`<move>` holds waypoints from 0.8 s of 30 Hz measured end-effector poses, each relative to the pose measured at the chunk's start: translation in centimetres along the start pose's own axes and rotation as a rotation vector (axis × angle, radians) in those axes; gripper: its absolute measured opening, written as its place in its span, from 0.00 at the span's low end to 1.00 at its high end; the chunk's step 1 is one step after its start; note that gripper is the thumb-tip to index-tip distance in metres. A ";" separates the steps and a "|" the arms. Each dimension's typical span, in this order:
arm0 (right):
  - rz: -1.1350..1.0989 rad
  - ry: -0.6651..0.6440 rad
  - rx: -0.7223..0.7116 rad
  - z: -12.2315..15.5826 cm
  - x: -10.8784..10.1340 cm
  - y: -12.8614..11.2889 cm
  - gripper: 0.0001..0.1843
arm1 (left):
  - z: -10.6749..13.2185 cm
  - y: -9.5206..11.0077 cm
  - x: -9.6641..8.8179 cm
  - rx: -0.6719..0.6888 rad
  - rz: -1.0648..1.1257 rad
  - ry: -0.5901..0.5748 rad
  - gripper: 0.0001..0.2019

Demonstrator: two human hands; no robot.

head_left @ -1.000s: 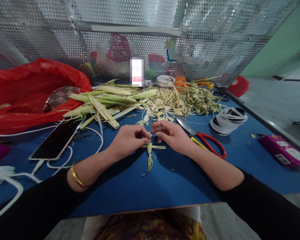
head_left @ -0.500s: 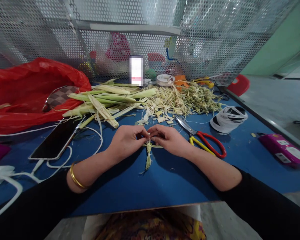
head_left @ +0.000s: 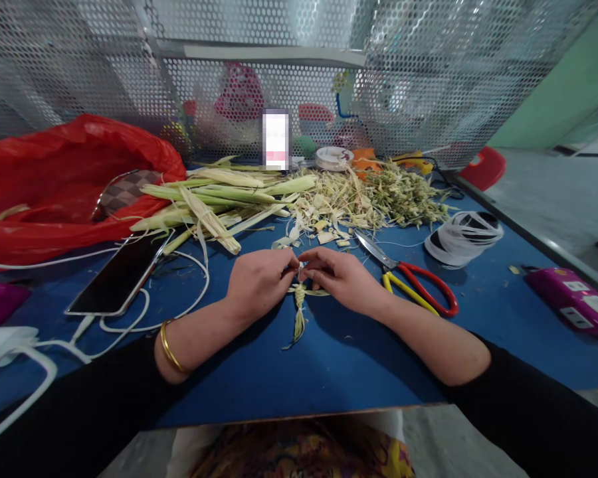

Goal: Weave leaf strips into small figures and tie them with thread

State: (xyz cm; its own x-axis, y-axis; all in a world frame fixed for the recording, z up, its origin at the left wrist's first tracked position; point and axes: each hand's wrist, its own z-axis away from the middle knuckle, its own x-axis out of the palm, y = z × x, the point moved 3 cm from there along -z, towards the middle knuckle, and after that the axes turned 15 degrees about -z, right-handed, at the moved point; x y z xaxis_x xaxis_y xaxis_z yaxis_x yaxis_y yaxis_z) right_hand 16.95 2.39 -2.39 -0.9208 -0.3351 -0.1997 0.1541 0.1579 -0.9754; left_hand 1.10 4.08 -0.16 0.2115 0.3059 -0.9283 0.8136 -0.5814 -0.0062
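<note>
My left hand (head_left: 259, 282) and my right hand (head_left: 341, 275) meet fingertip to fingertip over the blue table (head_left: 339, 358). Both pinch the top of a small woven leaf figure (head_left: 299, 312), whose pale green body and thin tail hang toward me between the wrists. Short leaf strips stick out sideways from it under my fingers. A gold bangle (head_left: 169, 348) sits on my left wrist. Both forearms rest on the table in black sleeves.
Long green leaf strips (head_left: 219, 199) and a heap of cuttings (head_left: 369, 196) lie behind my hands. Red-handled scissors (head_left: 413, 282) lie to the right, then a white thread spool (head_left: 463, 239) and a pink box (head_left: 573, 305). A phone (head_left: 117, 275) with white cable and a red bag (head_left: 54, 186) are left.
My hands have shifted slightly away from me while the fingers keep working the top of the leaf figure. The view has drifted a little, so everything sits slightly further right.
</note>
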 end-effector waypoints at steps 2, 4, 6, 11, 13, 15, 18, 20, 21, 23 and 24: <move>-0.030 0.026 0.036 -0.2 0.0 0.3 0.14 | 0.1 0.1 0.0 0.025 0.024 0.056 0.05; -0.047 0.043 0.038 -0.3 0.1 0.4 0.11 | 0.2 0.2 -0.1 0.039 0.051 0.094 0.05; -0.021 0.079 0.013 -0.4 0.0 0.3 0.07 | 0.3 0.3 -0.1 0.042 0.076 0.109 0.04; -0.050 0.149 0.043 -0.6 -0.3 0.1 0.03 | 0.2 0.2 -0.5 0.008 0.120 0.132 0.04; -0.138 0.153 0.107 -0.6 -0.4 0.1 0.03 | 0.2 0.2 -0.6 -0.009 0.134 0.139 0.04; -0.184 0.174 0.156 -0.6 -0.5 0.0 0.03 | 0.1 0.2 -0.6 -0.011 0.141 0.140 0.04; -0.240 0.198 0.196 -0.5 -0.6 -0.2 0.03 | 0.1 0.3 -0.5 -0.010 0.142 0.135 0.04; -0.327 0.198 0.198 -0.4 -0.5 -0.4 0.02 | 0.2 0.2 -0.5 -0.010 0.147 0.135 0.05; -0.364 0.187 0.188 -0.4 -0.5 -0.5 0.03 | 0.2 0.2 -0.5 -0.010 0.152 0.139 0.05; -0.375 0.142 0.162 -0.4 -0.4 -0.6 0.08 | 0.2 0.2 -0.5 -0.006 0.161 0.147 0.05; -0.348 0.118 0.154 -0.4 -0.4 -0.7 0.09 | 0.2 0.2 -0.5 -0.006 0.165 0.148 0.05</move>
State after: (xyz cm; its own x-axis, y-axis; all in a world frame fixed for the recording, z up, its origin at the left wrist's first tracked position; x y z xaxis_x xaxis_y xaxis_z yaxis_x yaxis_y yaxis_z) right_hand 17.04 2.80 -1.63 -0.9609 -0.2338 0.1483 -0.1304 -0.0905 -0.9873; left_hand 1.05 3.62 0.26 0.4189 0.3150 -0.8516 0.7645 -0.6284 0.1436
